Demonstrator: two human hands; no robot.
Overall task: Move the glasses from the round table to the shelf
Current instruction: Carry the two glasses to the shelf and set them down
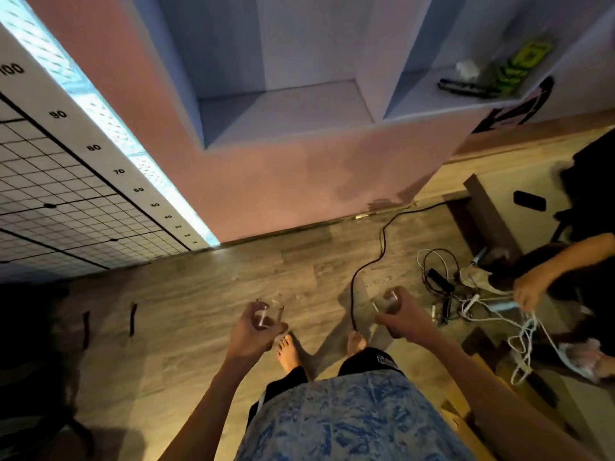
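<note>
I stand on a wooden floor facing a pink-fronted shelf unit (pixel 286 134) with white open compartments. My left hand (pixel 248 337) is wrapped around a clear drinking glass (pixel 270 315), held upright at waist height. My right hand (pixel 401 319) grips a second clear glass (pixel 386 302) the same way. Both glasses are well below and in front of the shelf's middle compartment (pixel 283 108). The round table is out of view.
A black cable (pixel 376 261) runs across the floor ahead of my feet. A tangle of white and black cords (pixel 466 301) lies at the right, where another person's hand (pixel 527 291) works. The right shelf compartment holds green packets (pixel 522 64). A gridded measuring board (pixel 66 201) leans at the left.
</note>
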